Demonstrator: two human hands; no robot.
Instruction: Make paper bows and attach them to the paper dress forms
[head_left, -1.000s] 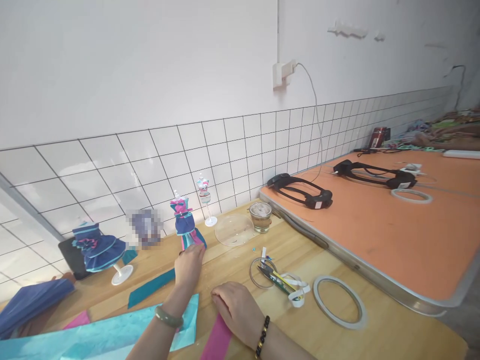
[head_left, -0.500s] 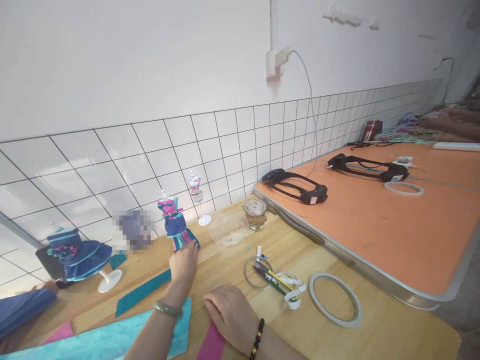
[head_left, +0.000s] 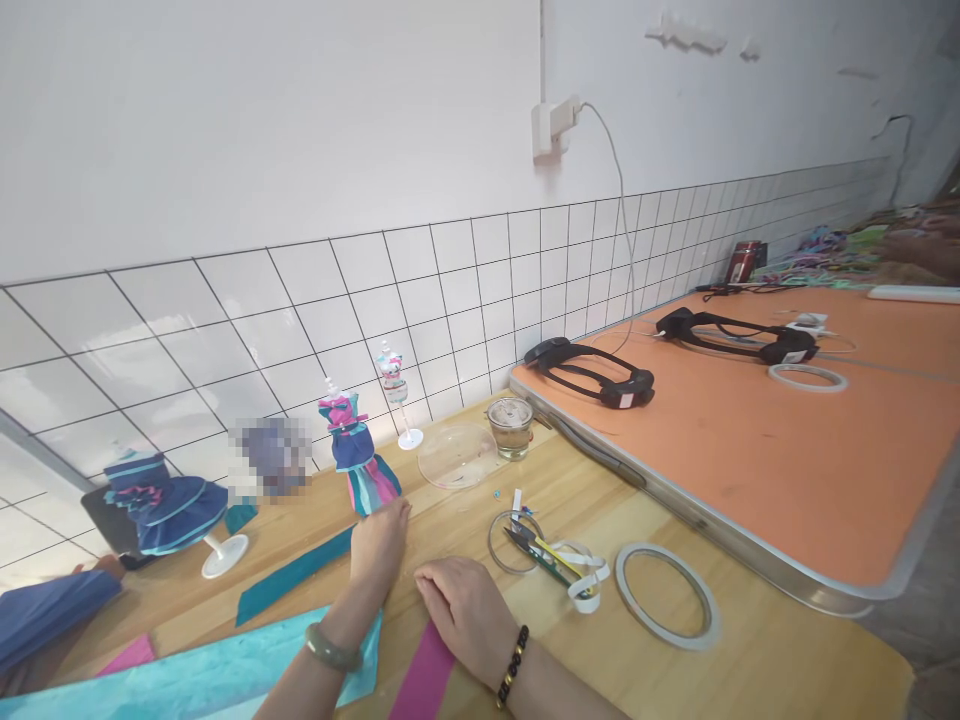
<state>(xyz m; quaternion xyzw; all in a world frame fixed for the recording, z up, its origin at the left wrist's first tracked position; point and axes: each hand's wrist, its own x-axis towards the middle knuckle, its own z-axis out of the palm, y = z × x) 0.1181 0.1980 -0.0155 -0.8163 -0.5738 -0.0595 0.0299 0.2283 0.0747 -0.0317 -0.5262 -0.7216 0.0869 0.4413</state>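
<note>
My left hand [head_left: 381, 540], with a jade-coloured bangle at the wrist, is closed just below a small dress form in a navy, pink and teal dress [head_left: 352, 445]. Its knuckles come close to the striped hem; whether they touch it, I cannot tell. My right hand [head_left: 469, 608], with a dark beaded bracelet, rests curled on the wooden table [head_left: 645, 510] over the upper end of a magenta fabric strip [head_left: 422, 680]. The fingertips of both hands are hidden. Teal fabric [head_left: 296, 577] and a wide turquoise piece [head_left: 202, 665] lie by my left arm.
A navy dress on a stand [head_left: 176, 510] is at left; another small dress form [head_left: 394, 385] stands behind. A glass of liquid [head_left: 510, 430], clear plate [head_left: 457, 457], pen-like tools [head_left: 551, 560] and tape roll [head_left: 626, 600] are nearby. Black headsets [head_left: 600, 375] lie on the orange table [head_left: 750, 450].
My left hand has drawn down and slightly right from the small dress, so more of its striped skirt shows. My right hand has barely moved.
</note>
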